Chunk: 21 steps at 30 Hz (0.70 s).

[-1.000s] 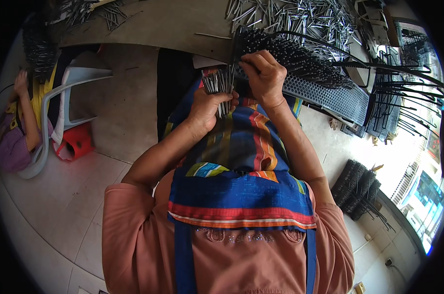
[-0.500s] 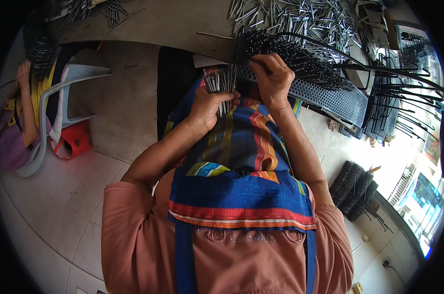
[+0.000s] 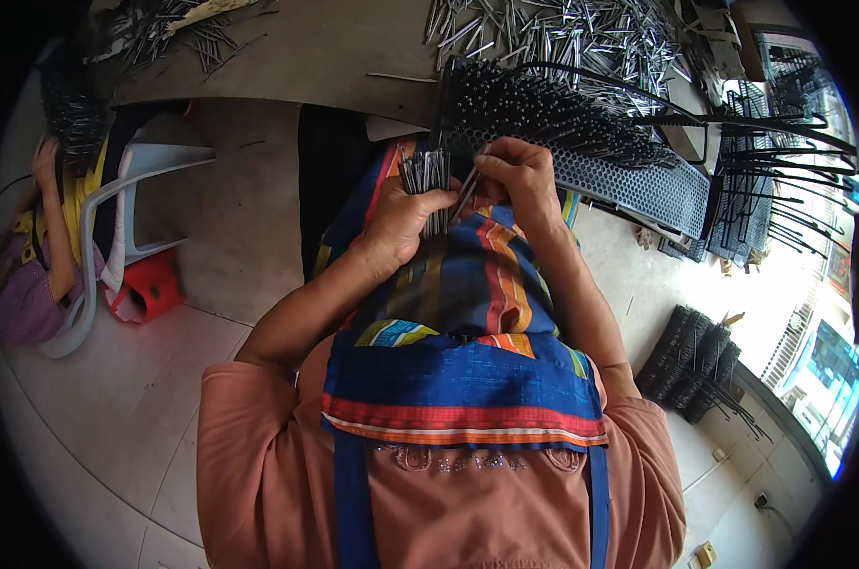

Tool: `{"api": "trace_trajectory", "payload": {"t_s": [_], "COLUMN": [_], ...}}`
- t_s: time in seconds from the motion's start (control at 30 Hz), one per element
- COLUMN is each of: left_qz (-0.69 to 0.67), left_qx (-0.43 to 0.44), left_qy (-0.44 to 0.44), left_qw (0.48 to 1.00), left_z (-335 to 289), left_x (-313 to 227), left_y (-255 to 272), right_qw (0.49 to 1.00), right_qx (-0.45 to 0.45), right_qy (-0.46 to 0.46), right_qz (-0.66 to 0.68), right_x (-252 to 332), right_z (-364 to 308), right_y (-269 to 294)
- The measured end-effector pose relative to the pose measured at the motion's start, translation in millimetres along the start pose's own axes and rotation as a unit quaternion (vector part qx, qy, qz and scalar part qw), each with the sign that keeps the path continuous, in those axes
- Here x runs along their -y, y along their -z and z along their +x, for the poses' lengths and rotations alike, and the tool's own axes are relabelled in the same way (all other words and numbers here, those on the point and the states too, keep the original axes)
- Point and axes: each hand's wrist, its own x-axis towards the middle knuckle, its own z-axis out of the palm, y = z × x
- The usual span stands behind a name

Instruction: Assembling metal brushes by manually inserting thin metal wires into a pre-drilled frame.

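My left hand (image 3: 398, 220) is closed around an upright bundle of thin dark and silvery sticks (image 3: 424, 174) above my lap. Just to its right, my right hand (image 3: 526, 178) pinches a single slim stick (image 3: 465, 195), which slants down toward the bundle. Beyond my hands lies a long perforated dark panel (image 3: 628, 196), tilted at the table's edge. Rows of dark sticks with pale tips (image 3: 553, 112) stand densely in its holes. The exact material of the sticks cannot be made out.
A heap of loose sticks (image 3: 581, 38) covers the table (image 3: 306, 62) behind the panel. Black wire racks (image 3: 747, 204) stand at the right, and dark bundles (image 3: 690, 360) sit on the floor. Another person (image 3: 45, 275) is at the far left, by a pale chair (image 3: 92, 204) and red container (image 3: 149, 289).
My right hand has come down from the panel's near edge toward the bundle, and a slim stick now shows in its fingers. My left hand keeps its hold.
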Motion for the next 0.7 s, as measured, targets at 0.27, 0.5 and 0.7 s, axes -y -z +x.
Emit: {"api": "trace_trajectory", "payload": {"t_s": [0.27, 0.5, 0.7], "left_qz": [0.045, 0.003, 0.017], "left_qx": [-0.033, -0.044, -0.04], "left_qy": [0.033, 0.041, 0.061], "left_qw": [0.998, 0.998, 0.997], "left_z": [6.0, 6.7, 7.8], "left_x": [14.4, 12.1, 8.8], "left_y": [8.4, 8.6, 5.7], "right_qw": [0.916, 0.923, 0.903], "right_qx": [-0.169, -0.151, -0.159], "right_qy": [0.356, 0.353, 0.37], "right_qz": [-0.071, -0.016, -0.152], "right_x": [2.8, 0.3, -4.3], "right_z": [14.6, 12.8, 15.2], "right_y": [5.6, 2.1, -0.1]}}
